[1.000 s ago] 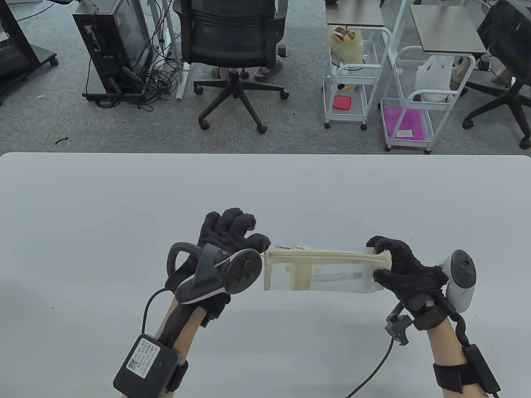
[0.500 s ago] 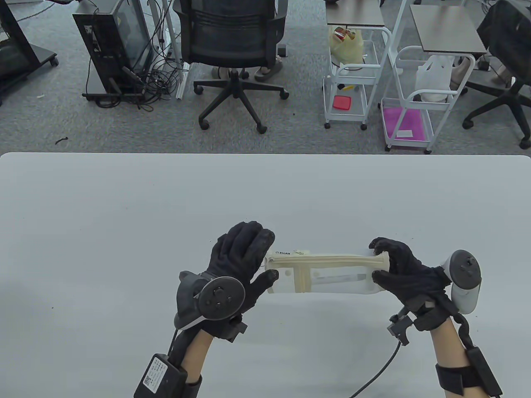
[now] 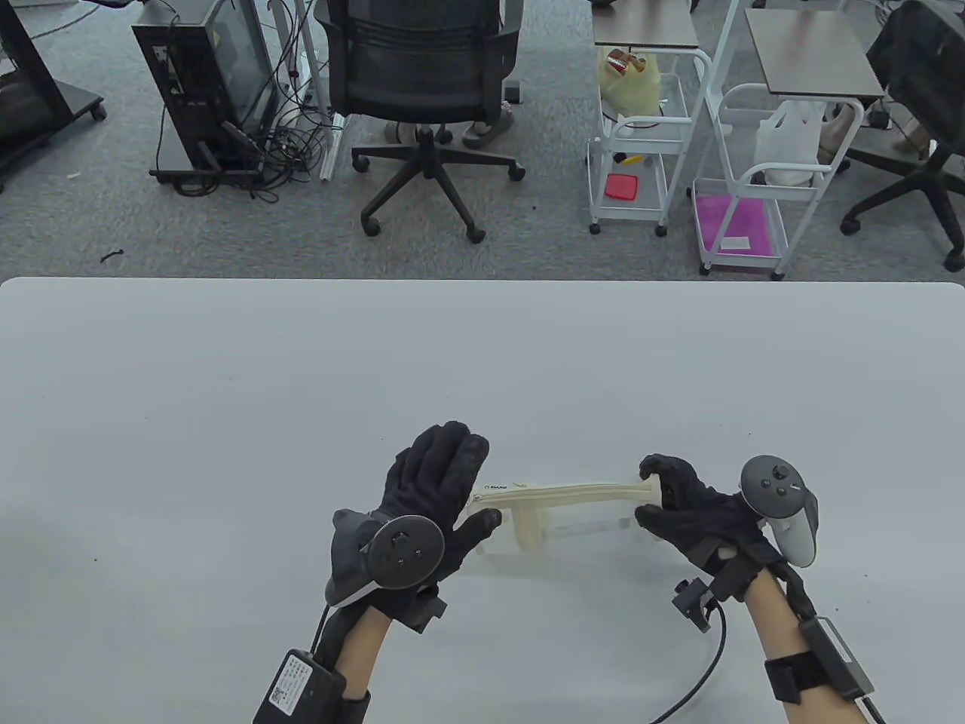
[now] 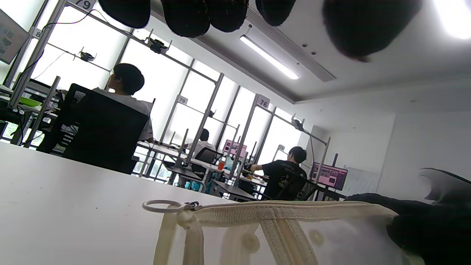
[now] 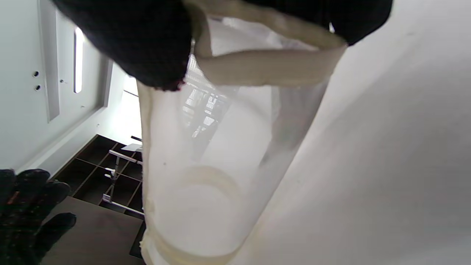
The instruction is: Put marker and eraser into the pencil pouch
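The translucent pencil pouch (image 3: 562, 520) with a cream zipper strip stands on its long edge near the table's front, zipper side up. My right hand (image 3: 652, 494) pinches its right end between thumb and fingers; the right wrist view shows the fingers (image 5: 140, 44) on the pouch's cream edge (image 5: 257, 66). My left hand (image 3: 475, 483) is spread open at the pouch's left end, thumb beside it. In the left wrist view the fingertips (image 4: 187, 18) hover above the zipper's ring pull (image 4: 162, 206). A long pale shape (image 3: 588, 529) shows faintly inside. I see no eraser or marker outside the pouch.
The white table (image 3: 226, 392) stretches far and to both sides of the hands. A black cable (image 3: 705, 671) trails from my right wrist to the front edge. An office chair (image 3: 422, 90) and white carts (image 3: 641, 151) stand on the floor beyond the table.
My left hand turned over and came down to the pouch's left end. My right hand moved left and toward me, tipping the pouch up onto its edge and bunching it shorter.
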The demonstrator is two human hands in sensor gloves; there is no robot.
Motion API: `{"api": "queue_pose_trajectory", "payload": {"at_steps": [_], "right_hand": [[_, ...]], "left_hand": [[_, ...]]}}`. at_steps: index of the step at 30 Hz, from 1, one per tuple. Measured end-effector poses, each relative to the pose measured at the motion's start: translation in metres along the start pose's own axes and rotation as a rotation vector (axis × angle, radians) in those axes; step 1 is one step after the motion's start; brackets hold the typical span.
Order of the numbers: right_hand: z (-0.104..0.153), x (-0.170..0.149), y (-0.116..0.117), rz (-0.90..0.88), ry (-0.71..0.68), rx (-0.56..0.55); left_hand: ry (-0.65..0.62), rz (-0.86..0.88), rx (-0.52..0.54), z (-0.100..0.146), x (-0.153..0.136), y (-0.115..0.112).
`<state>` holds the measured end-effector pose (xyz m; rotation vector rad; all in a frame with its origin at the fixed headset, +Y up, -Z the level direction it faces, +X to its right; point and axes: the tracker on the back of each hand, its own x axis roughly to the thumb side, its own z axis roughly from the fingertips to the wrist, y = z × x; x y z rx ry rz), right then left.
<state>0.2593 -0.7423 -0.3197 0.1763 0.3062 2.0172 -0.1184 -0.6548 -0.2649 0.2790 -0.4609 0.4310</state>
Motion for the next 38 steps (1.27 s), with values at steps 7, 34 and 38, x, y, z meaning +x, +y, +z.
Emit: {"api": "queue_pose_trajectory", "payload": {"at_steps": [7, 34, 38], "right_hand": [[-0.003, -0.002, 0.004, 0.14, 0.111, 0.02], [0.064, 0.088, -0.038, 0.468, -0.349, -0.411], [0.061, 0.089, -0.03, 0.53, -0.373, -0.401]], "left_hand": [[0.031, -0.004, -0.027, 0.0, -0.01, -0.008], [-0.038, -0.086, 0.116, 0.009, 0.005, 0.002], [-0.052, -0.082, 0.129, 0.01, 0.009, 0.003]]}}
